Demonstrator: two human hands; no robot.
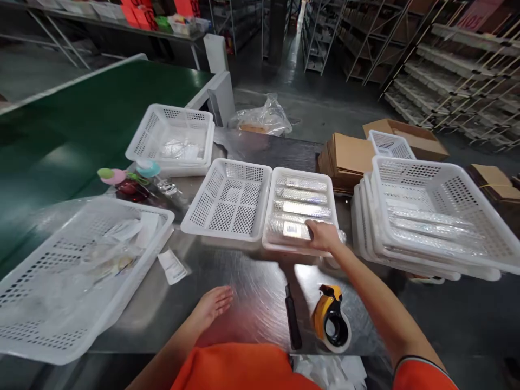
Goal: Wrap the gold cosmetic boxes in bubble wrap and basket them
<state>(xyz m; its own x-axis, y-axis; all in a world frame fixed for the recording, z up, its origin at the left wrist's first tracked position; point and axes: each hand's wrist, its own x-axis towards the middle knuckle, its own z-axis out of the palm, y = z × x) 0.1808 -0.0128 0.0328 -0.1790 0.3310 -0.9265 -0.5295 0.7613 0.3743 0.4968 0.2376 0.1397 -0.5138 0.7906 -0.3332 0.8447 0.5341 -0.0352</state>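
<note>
My right hand [323, 235] reaches into a white plastic basket [265, 238] and grips the nearest bubble-wrapped package [290, 229], which carries a white label. Its fingertips are partly hidden behind the package. Several more long bubble-wrapped packages [303, 208] lie side by side behind it in the same basket. My left hand [213, 306] is held over the metal table near my body, fingers stretched out, with nothing in it. Between my arms lie a black-handled cutter [292, 317] and a yellow and black tape dispenser [331, 319].
Left of the packages stands a white basket [227, 232]. A large basket of plastic bags [93, 271] is at left, near a paper slip [172, 266] and bottles [130, 187]. Stacked baskets [447, 254] and cardboard [353, 154] stand right. A green conveyor [101, 108] runs behind.
</note>
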